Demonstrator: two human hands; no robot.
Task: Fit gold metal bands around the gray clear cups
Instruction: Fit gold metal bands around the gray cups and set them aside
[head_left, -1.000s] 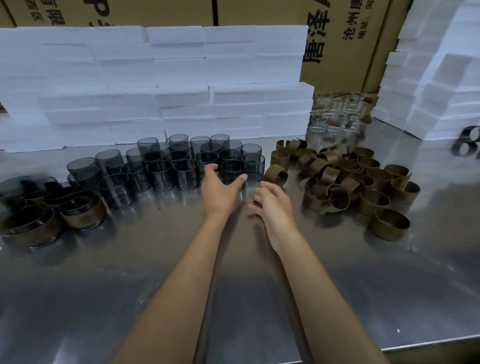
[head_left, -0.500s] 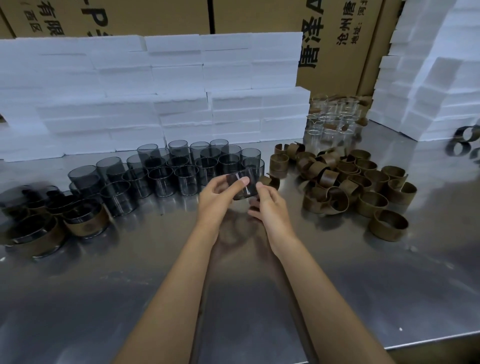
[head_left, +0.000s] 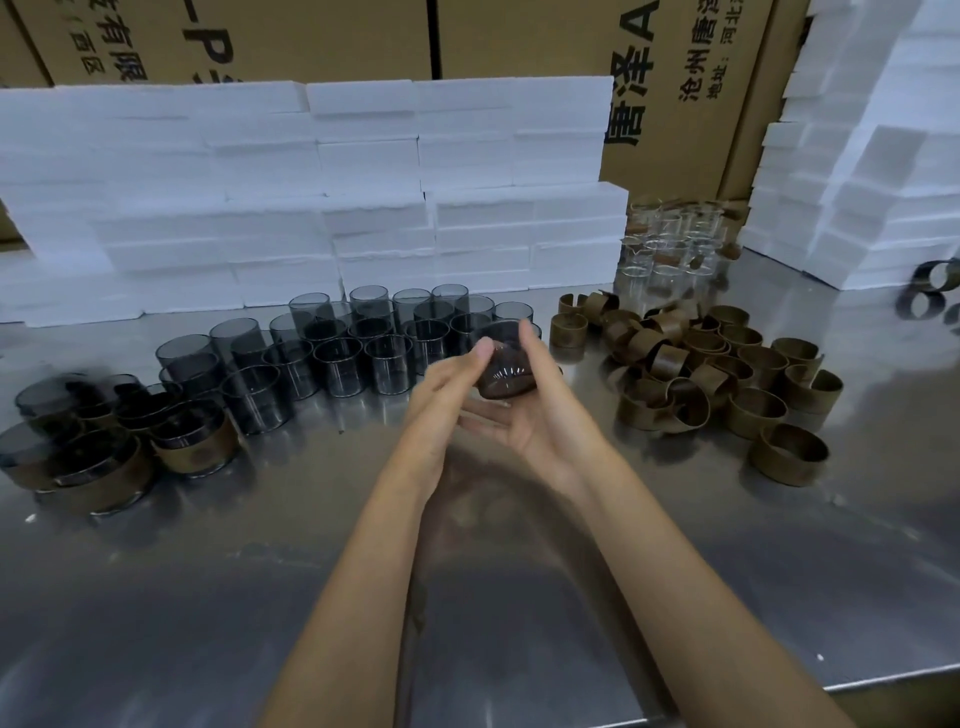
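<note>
Both hands grip one gray cup (head_left: 503, 370) between them, left hand (head_left: 445, 395) and right hand (head_left: 540, 410) equally near, axis tilted toward camera, band seemingly partly on.

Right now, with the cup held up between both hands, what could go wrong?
The cup is held above the steel table mostly by fingertips; it might slip and fall. The left hand is close to the standing gray cups, so a jolt could topple some. The band's fit is blurred; it may sit crooked.

A reflective steel table (head_left: 208, 597) backs onto stacked white foam blocks (head_left: 311, 208), with printed cardboard boxes (head_left: 519, 36) behind them.
</note>
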